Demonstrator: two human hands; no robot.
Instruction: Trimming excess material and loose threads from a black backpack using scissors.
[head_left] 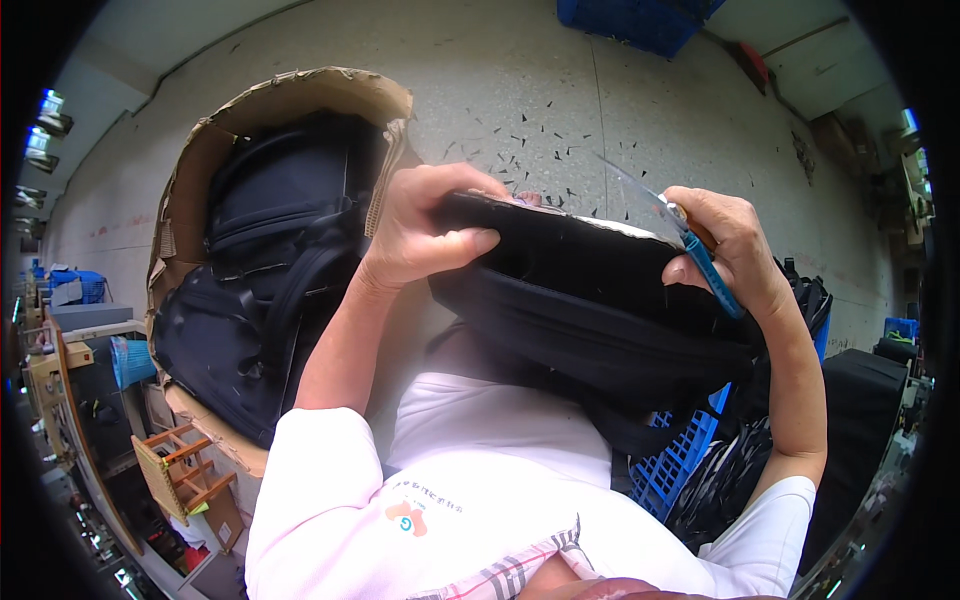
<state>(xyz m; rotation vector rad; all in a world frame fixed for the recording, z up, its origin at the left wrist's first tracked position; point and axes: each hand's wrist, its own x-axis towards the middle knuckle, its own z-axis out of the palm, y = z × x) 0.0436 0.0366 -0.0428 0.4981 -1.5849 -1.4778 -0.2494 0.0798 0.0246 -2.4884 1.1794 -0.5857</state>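
Note:
My left hand [425, 222] grips the upper left corner of a black fabric bag [600, 310], thumb on the near face and fingers behind. The bag lies across my lap, tilted, with a pale strip along its top edge. My right hand [725, 245] is closed round a pair of scissors [712, 278] with blue handles at the bag's upper right edge. Their pointed blades reach up and left above that edge, over the floor. Whether they touch the fabric I cannot tell.
To my left stands a large open cardboard box [165, 215] holding several black bags [285, 205]. Small black scraps [545, 135] litter the floor ahead. A blue crate [675, 470] sits beside my right side, and a blue bin [640, 25] stands far ahead. A wooden stool [185, 465] is at left.

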